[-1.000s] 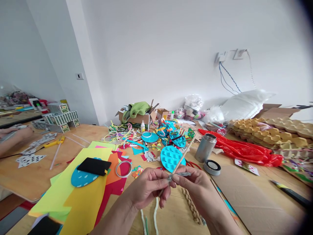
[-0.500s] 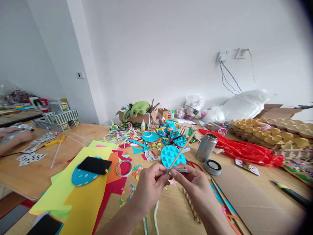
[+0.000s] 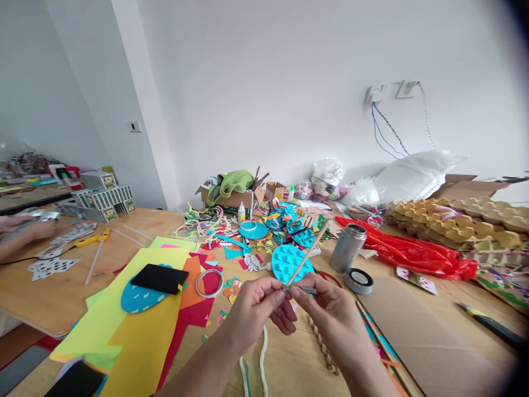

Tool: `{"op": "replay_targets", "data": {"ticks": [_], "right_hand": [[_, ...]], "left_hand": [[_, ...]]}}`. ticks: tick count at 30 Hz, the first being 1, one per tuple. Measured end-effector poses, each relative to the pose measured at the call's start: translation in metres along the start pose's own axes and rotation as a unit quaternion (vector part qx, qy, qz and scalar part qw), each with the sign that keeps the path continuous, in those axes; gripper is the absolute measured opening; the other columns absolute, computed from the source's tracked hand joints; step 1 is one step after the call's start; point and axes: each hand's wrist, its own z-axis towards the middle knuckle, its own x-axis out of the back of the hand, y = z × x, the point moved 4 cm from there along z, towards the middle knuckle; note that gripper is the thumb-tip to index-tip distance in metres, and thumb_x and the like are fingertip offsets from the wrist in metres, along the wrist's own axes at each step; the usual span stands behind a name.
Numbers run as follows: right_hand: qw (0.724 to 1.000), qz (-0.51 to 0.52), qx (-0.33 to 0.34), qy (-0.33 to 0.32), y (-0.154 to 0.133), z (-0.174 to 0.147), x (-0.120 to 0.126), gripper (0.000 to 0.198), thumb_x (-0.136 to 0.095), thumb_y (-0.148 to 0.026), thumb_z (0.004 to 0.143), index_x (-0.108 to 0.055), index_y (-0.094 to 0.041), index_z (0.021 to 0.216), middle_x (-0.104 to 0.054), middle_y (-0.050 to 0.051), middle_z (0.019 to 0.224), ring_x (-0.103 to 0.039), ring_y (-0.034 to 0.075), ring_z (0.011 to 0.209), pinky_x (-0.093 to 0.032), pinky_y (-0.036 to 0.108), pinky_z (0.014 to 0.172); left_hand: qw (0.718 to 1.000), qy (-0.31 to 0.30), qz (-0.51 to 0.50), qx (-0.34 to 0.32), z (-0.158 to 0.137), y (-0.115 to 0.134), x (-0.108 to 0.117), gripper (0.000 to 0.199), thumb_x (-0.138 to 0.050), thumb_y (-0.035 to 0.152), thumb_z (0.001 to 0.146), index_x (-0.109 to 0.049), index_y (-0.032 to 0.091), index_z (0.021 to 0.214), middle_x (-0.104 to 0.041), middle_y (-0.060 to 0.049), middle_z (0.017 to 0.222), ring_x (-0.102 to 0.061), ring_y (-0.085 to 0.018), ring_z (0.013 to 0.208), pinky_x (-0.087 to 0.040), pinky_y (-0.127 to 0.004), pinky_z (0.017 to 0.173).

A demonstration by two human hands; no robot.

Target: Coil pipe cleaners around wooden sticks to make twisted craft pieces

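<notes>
Left hand [image 3: 258,304] pinches a thin pale wooden stick [image 3: 308,254], slanting upper right. Right hand [image 3: 329,310] grips a narrow grey strip [image 3: 308,290] crosswise.

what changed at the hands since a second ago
The left hand has shifted its fingers; the lower end of the stick, which poked out below them, no longer shows. Nothing was let go: the left hand still grips the stick, the right hand the grey strip. The metal bottle and cardboard stayed put.
</notes>
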Motion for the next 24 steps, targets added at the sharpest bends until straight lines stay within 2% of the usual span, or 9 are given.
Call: {"op": "replay_targets", "data": {"ticks": [6, 10, 13, 16, 19, 24], "right_hand": [[0.996, 0.073, -0.021, -0.056, -0.005, 0.0, -0.004, 0.029, -0.065, -0.045, 0.074, -0.064, -0.016, 0.068, -0.061, 0.003, 0.067, -0.057, 0.02, 0.069, -0.044, 0.034, 0.07], [0.991, 0.112, -0.024, -0.074, -0.003, 0.001, -0.006, 0.025, -0.065, -0.04, 0.075, -0.064, -0.016, 0.069, -0.059, 0.003, 0.066, -0.056, 0.018, 0.068, -0.044, 0.032, 0.068], [0.994, 0.1, -0.015, -0.051, 0.001, 0.003, -0.003, 0.021, -0.065, -0.036, 0.075, -0.064, -0.016, 0.069, -0.059, 0.002, 0.065, -0.054, 0.016, 0.065, -0.043, 0.029, 0.064], [0.998, 0.059, -0.003, -0.019, 0.004, 0.005, 0.0, 0.019, -0.065, -0.034, 0.076, -0.064, -0.017, 0.069, -0.061, 0.002, 0.066, -0.054, 0.017, 0.066, -0.043, 0.029, 0.065], [1.0, 0.015, 0.01, -0.008, 0.005, 0.005, -0.001, 0.021, -0.063, -0.036, 0.077, -0.064, -0.018, 0.068, -0.063, 0.003, 0.067, -0.056, 0.018, 0.069, -0.043, 0.03, 0.07], [1.0, 0.014, -0.004, -0.026, 0.001, 0.005, -0.004, 0.023, -0.061, -0.04, 0.078, -0.066, -0.018, 0.076, -0.068, 0.006, 0.074, -0.06, 0.021, 0.073, -0.044, 0.032, 0.073]], "left_hand": [[0.98, -0.121, -0.12, 0.098, -0.002, -0.006, 0.005, 0.022, -0.058, 0.031, 0.079, -0.061, 0.009, 0.078, -0.06, -0.003, 0.055, -0.056, -0.01, 0.038, -0.044, -0.018, 0.036], [0.974, -0.137, -0.132, 0.123, -0.002, -0.005, 0.007, 0.022, -0.058, 0.031, 0.08, -0.061, 0.009, 0.082, -0.062, -0.005, 0.057, -0.057, -0.011, 0.039, -0.044, -0.019, 0.037], [0.986, -0.1, -0.084, 0.106, -0.001, -0.004, 0.006, 0.028, -0.059, 0.036, 0.079, -0.06, 0.01, 0.088, -0.066, -0.008, 0.069, -0.061, -0.013, 0.048, -0.049, -0.023, 0.046], [1.0, -0.007, 0.013, 0.026, 0.001, -0.001, 0.008, 0.033, -0.067, 0.034, 0.072, -0.058, 0.013, 0.096, -0.067, -0.009, 0.081, -0.064, -0.015, 0.065, -0.05, -0.027, 0.061], [0.992, 0.065, 0.096, -0.046, 0.001, 0.001, 0.01, 0.028, -0.069, 0.03, 0.071, -0.059, 0.013, 0.091, -0.066, -0.007, 0.079, -0.062, -0.016, 0.072, -0.049, -0.027, 0.067], [0.971, 0.108, 0.197, -0.087, -0.002, 0.004, 0.009, 0.022, -0.056, 0.034, 0.081, -0.063, 0.013, 0.082, -0.064, -0.005, 0.071, -0.059, -0.016, 0.068, -0.047, -0.025, 0.062]]}}
